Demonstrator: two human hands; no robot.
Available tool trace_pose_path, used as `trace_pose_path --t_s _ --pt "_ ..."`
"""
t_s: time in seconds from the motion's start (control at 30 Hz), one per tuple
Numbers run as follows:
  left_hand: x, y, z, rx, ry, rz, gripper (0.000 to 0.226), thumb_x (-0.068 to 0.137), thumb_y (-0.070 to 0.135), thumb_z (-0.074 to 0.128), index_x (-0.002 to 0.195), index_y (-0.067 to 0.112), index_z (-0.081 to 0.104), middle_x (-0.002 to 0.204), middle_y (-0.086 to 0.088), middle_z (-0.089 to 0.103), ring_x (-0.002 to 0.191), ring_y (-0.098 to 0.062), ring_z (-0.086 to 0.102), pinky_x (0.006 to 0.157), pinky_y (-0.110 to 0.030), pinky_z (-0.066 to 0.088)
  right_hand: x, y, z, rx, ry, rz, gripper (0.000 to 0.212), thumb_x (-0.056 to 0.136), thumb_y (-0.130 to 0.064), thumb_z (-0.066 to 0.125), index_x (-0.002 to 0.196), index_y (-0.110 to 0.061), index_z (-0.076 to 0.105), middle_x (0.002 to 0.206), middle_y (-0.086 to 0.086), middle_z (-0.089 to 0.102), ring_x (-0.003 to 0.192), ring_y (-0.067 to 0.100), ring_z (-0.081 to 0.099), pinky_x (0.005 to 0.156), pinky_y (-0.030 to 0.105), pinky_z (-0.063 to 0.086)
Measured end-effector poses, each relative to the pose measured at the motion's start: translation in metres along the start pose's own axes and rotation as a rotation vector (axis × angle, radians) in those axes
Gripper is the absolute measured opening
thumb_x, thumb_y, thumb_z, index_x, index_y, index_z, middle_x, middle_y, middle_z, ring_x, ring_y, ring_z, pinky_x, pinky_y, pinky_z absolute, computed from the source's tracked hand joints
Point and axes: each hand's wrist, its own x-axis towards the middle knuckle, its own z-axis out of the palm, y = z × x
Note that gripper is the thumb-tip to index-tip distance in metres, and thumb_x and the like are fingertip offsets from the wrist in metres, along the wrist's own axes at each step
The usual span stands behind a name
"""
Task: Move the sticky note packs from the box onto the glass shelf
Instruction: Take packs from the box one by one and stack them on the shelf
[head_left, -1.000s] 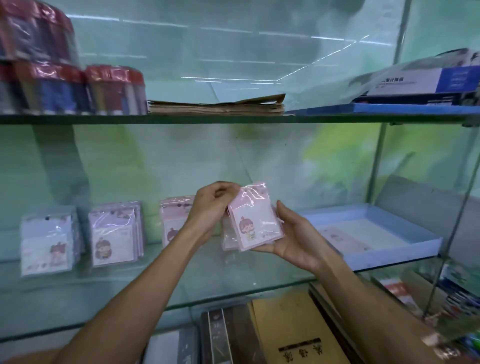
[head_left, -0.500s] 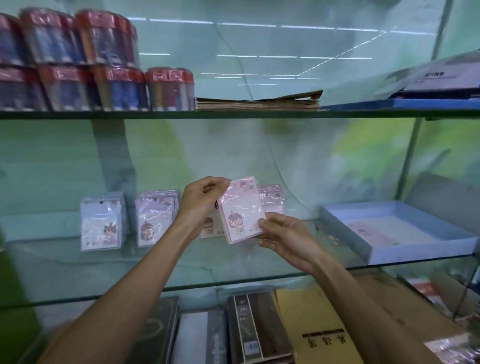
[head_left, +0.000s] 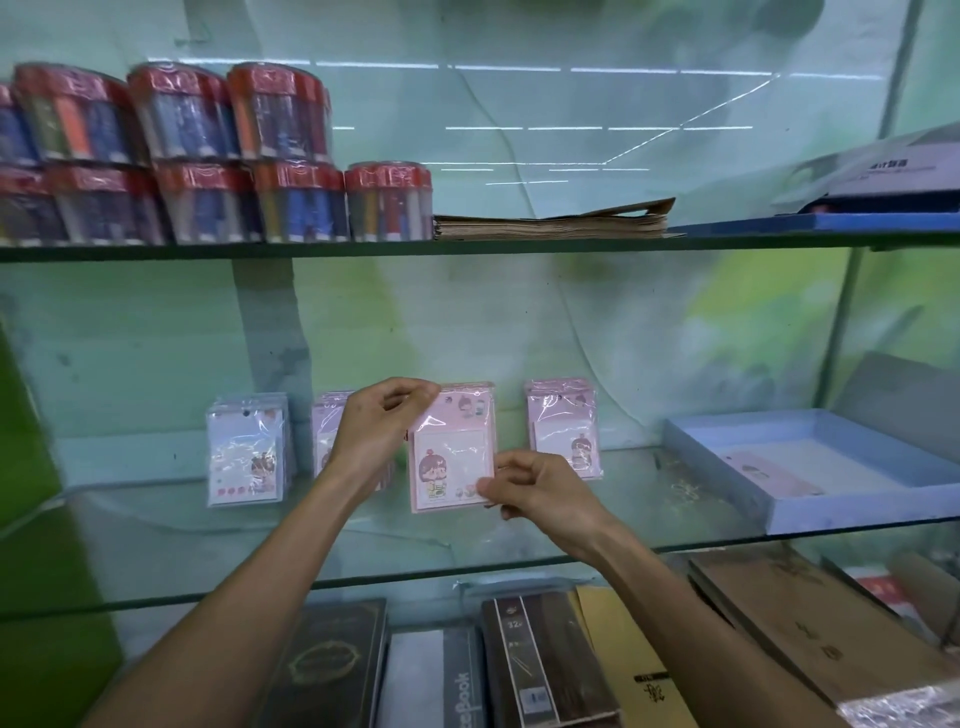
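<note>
A pink sticky note pack (head_left: 453, 451) in clear wrap stands upright above the glass shelf (head_left: 363, 535), held by both hands. My left hand (head_left: 378, 427) pinches its top left corner. My right hand (head_left: 535, 488) pinches its bottom right corner. Along the back wall stand other stacks: a white pack stack (head_left: 248, 451) at the left, a pink stack (head_left: 324, 431) partly hidden behind my left hand, and a pink stack (head_left: 563, 427) at the right. The light blue box (head_left: 769, 499) lies on the shelf's right end, with one pink item flat inside.
The upper glass shelf (head_left: 467, 248) carries red-capped pen tubs (head_left: 218, 156), a brown paper stack (head_left: 553, 223) and a blue-edged box (head_left: 883, 192). Below lie notebooks (head_left: 540, 665) and brown envelopes (head_left: 810, 623). Bare glass stretches in front of the packs.
Both hands carried the pink pack back toward the wall, into the gap between the pink stacks. The camera view shifted left, showing more pen tubs.
</note>
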Motion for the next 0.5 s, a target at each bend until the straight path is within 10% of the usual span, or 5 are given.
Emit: trace_pose_path --t_s 0.5 --pt "0.006 -0.023 -0.018 0.178 -0.044 0.003 0.010 0.084 0.030 0.073 0.088 0.022 0.076 0.091 0.008 0.076 0.087 -0.007 0.066 0.078 -0.024 0.049 0.018 0.011 0.009 -0.370 0.032 0.023 0.013 0.081 -0.019 0.077 0.080 -0.011 0.066 0.064 0.002 0.068 0.058 0.007 0.058 0.058 0.025 0.051"
